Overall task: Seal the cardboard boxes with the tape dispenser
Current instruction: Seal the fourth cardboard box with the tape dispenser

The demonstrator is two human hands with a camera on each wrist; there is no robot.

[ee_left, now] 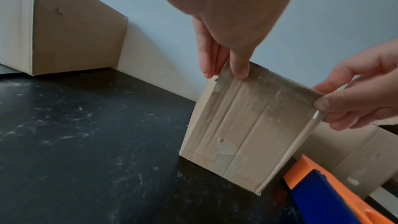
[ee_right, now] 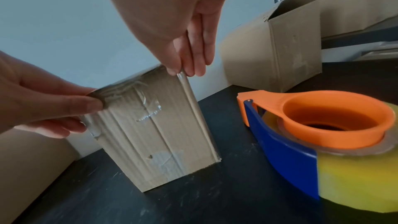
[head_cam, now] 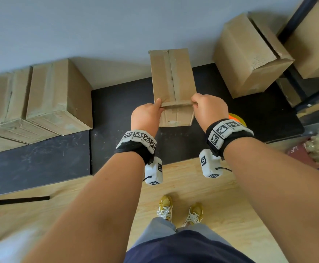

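A narrow cardboard box [head_cam: 172,76] stands on the black table [head_cam: 41,164], with clear tape running along its top seam and down its near face [ee_right: 155,134]. My left hand [head_cam: 159,106] pinches the near top edge at the left corner. My right hand [head_cam: 193,103] pinches the same edge at the right corner. The left wrist view shows my left fingertips [ee_left: 241,72] on the box [ee_left: 237,134]. The orange and blue tape dispenser [ee_right: 323,134], loaded with a yellowish roll, lies on the table just right of the box. In the head view, the dispenser [head_cam: 237,118] is mostly hidden behind my right wrist.
Two closed cardboard boxes [head_cam: 58,95] sit at the table's left against the wall. A box with a loose flap [head_cam: 249,57] stands at the back right beside a dark shelf frame [head_cam: 295,21]. A black rod [head_cam: 16,200] lies on the wooden floor.
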